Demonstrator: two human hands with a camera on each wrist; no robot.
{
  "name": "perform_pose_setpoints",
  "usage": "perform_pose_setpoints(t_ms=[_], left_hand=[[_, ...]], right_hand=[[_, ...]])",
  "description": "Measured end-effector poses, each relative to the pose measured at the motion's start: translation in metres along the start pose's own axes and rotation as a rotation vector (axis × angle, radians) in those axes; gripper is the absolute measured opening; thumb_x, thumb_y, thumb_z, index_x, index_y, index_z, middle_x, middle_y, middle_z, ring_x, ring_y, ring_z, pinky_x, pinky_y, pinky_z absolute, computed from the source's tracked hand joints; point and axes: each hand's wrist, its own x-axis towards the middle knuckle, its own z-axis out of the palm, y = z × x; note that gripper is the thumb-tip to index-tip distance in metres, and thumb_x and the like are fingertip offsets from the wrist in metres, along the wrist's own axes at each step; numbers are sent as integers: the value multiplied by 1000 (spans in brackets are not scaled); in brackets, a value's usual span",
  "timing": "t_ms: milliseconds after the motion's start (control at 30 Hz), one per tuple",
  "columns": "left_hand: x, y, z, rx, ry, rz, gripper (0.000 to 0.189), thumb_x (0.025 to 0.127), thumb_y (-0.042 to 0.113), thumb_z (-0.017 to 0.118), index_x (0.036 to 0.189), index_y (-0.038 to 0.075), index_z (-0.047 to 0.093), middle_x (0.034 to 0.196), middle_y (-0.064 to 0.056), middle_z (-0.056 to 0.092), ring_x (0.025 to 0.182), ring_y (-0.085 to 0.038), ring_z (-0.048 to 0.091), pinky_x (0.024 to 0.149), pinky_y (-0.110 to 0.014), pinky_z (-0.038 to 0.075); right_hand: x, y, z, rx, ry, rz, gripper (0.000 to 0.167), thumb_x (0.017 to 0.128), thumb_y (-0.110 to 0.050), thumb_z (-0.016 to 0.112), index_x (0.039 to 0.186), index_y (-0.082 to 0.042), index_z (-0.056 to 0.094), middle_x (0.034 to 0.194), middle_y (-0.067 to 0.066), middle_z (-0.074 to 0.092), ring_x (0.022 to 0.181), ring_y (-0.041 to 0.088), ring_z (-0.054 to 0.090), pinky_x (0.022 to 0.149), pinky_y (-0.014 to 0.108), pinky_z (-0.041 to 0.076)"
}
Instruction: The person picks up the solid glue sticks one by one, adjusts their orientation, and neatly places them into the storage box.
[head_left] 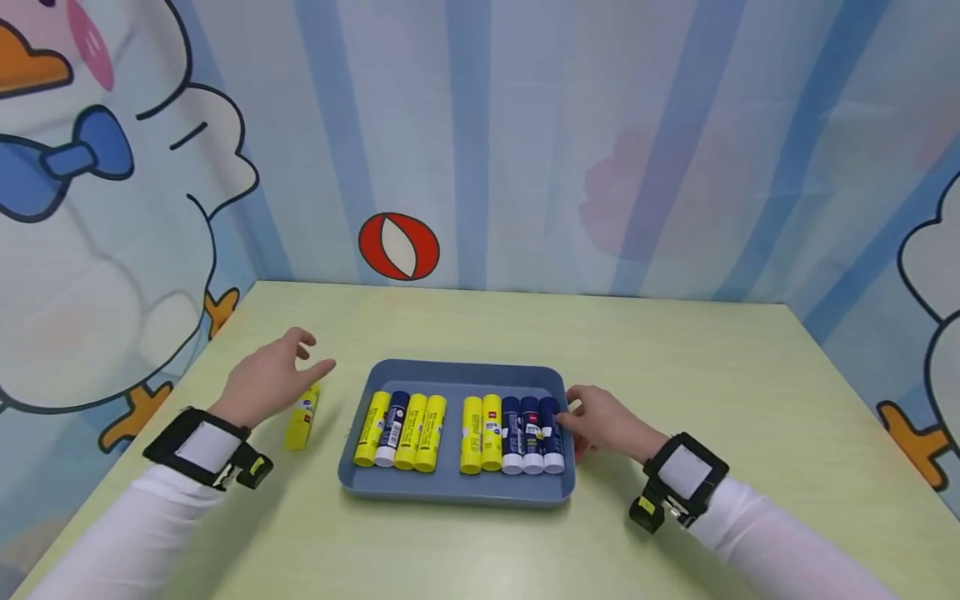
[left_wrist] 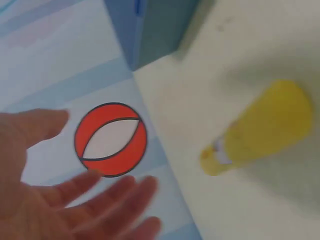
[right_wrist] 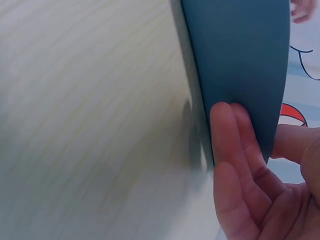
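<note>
A blue-grey tray (head_left: 457,492) holds glue sticks in two groups. On its left lie a navy glue stick (head_left: 392,429) and three yellow ones; on its right, two yellow ones and three navy ones (head_left: 532,435) with white ends. My right hand (head_left: 600,422) pinches the tray's right side, thumb over the rim and fingers (right_wrist: 227,130) against the outer wall. Left of the tray, a single yellow glue stick (head_left: 302,421) rests on the table. My left hand (head_left: 270,375) hovers above and beside it, fingers loosely spread and holding nothing.
The pale wooden-looking table (head_left: 675,358) ends at a backdrop (head_left: 525,167) with blue stripes and cartoon figures. Each wrist wears a black strap with a small camera; the left strap (head_left: 206,450) sits above the lone glue stick's side of the table.
</note>
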Motion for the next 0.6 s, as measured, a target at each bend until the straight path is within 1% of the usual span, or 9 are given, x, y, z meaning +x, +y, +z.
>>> perform_pose_setpoints(t_ms=[67, 133, 200, 300, 367, 400, 500, 600], left_hand=[[-2, -7, 7, 21, -62, -35, 76, 92, 44, 63, 136, -10, 34, 124, -35, 52, 85, -37, 63, 68, -46, 53], [-4, -15, 16, 41, -102, -62, 91, 88, 48, 66, 141, -12, 23, 127, -39, 45, 81, -37, 63, 64, -46, 54], [-6, -22, 24, 56, -111, -77, 102, 84, 49, 70, 143, -12, 15, 129, -42, 40, 80, -39, 62, 62, -46, 53], [-10, -29, 32, 95, -113, -89, 110, 79, 50, 75, 143, -13, 12, 124, -43, 40, 74, -37, 61, 57, -44, 52], [-12, -30, 35, 121, -120, -99, 108, 78, 49, 76, 140, -15, 15, 115, -41, 45, 71, -35, 60, 57, -43, 52], [-12, -31, 36, 132, -124, -108, 105, 78, 48, 76, 137, -16, 18, 109, -39, 47, 69, -34, 58, 56, -41, 51], [-12, -31, 38, 152, -135, -129, 87, 80, 43, 76, 122, -18, 30, 88, -27, 53, 62, -28, 56, 53, -36, 48], [-10, -30, 39, 161, -145, -144, 70, 83, 38, 73, 109, -16, 37, 75, -17, 52, 58, -25, 54, 50, -33, 45]], right_hand=[[0, 0, 0, 2, 0, 1, 35, 97, -10, 57, 124, 10, 49, 82, 10, 70, 55, 19, 65, 49, 30, 50], [1, 0, 0, 6, -2, -1, 34, 97, -10, 58, 124, 10, 49, 81, 10, 69, 54, 19, 65, 49, 30, 50], [1, 0, 0, 8, -4, -10, 33, 97, -9, 57, 123, 10, 49, 80, 10, 69, 54, 19, 65, 49, 30, 50], [1, 0, -1, 29, 2, -12, 32, 97, -8, 57, 122, 10, 49, 80, 11, 69, 54, 20, 65, 50, 30, 52], [1, 0, -1, 41, 6, -10, 32, 97, -7, 57, 122, 11, 49, 82, 12, 69, 54, 21, 65, 51, 31, 53], [1, 0, 0, 45, 6, -6, 33, 97, -7, 57, 122, 12, 48, 83, 13, 69, 54, 21, 65, 52, 32, 54], [0, 0, 0, 61, 8, 10, 33, 97, -7, 57, 123, 11, 48, 85, 14, 68, 54, 22, 65, 53, 32, 54], [-1, 2, 0, 70, 5, 7, 33, 97, -7, 56, 123, 12, 48, 84, 13, 68, 54, 21, 64, 52, 32, 54]])
